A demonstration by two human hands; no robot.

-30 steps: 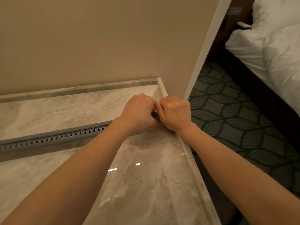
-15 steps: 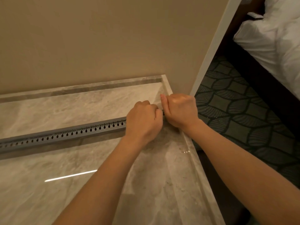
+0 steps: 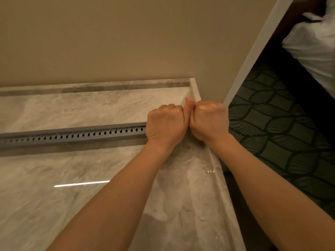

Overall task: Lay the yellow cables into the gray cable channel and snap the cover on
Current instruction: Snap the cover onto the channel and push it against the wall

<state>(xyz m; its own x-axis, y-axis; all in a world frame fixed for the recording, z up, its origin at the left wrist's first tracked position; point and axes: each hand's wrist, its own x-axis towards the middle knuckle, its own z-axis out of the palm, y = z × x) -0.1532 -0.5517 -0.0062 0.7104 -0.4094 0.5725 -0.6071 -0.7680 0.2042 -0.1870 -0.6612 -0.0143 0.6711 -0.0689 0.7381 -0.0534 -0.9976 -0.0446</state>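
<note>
A long gray cable channel (image 3: 72, 135) with a row of keyhole slots in its side lies across the marble counter (image 3: 90, 178), its cover on top. My left hand (image 3: 165, 124) grips the channel's right end with curled fingers. My right hand (image 3: 208, 120) sits right beside it, knuckles up, fingers curled over the very end of the channel, thumbs touching. No yellow cable shows; the channel's end is hidden under both hands.
A beige wall (image 3: 126, 42) rises directly behind the counter. The counter's raised right edge (image 3: 215, 171) runs just under my right wrist. Beyond it lie patterned dark carpet (image 3: 281, 133) and a bed with white linen (image 3: 315, 46).
Both hands stay clamped together at the channel's right end; the view has shifted so hands and channel sit slightly further right and up in frame.
</note>
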